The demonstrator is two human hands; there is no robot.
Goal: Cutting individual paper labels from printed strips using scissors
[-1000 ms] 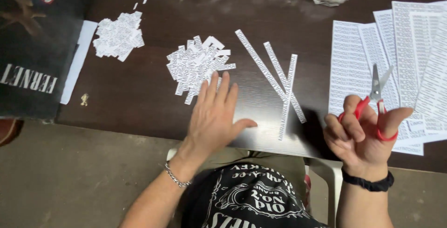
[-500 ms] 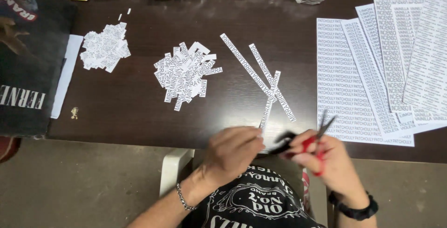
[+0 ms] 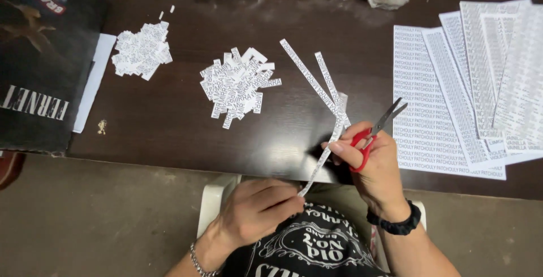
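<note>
Two hands worked one paper strip at the near edge of the dark table (image 3: 169, 118).

From the left lay two heaps of cut paper slips (image 3: 140, 49) (image 3: 236, 84); the left hand (image 3: 257, 212) pinched the low end of the printed strip (image 3: 323, 158), the right hand (image 3: 373, 161) gripped red-handled scissors (image 3: 374, 131), blades seemingly parted, and printed sheets (image 3: 452, 96) lay rightmost.

two heaps of paper slips (image 3: 237, 84), three paper strips (image 3: 305, 73), one pair of scissors (image 3: 376, 130)
</note>
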